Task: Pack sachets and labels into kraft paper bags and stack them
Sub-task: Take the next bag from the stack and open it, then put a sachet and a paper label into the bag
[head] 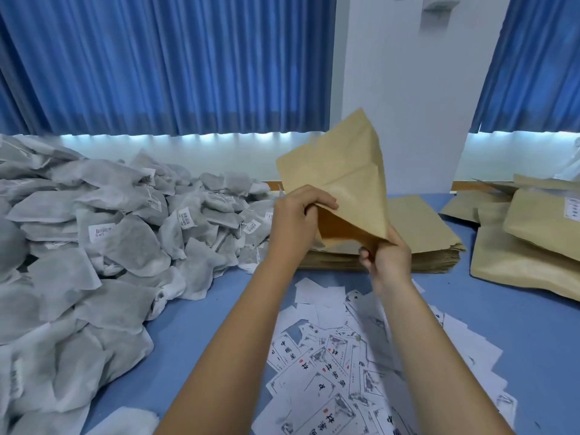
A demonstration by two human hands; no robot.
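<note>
Both hands (293,221) pinching kraft bag (342,180)

Blue pleated curtains (163,64), white pillar (417,89) between them, daylight strip below, blue-topped table (489,312).

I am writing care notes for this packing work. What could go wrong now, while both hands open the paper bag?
The left hand and right hand grip the kraft bag at its mouth; pulling might tear the paper. The forearms hang over the loose labels and could scatter them.
</note>
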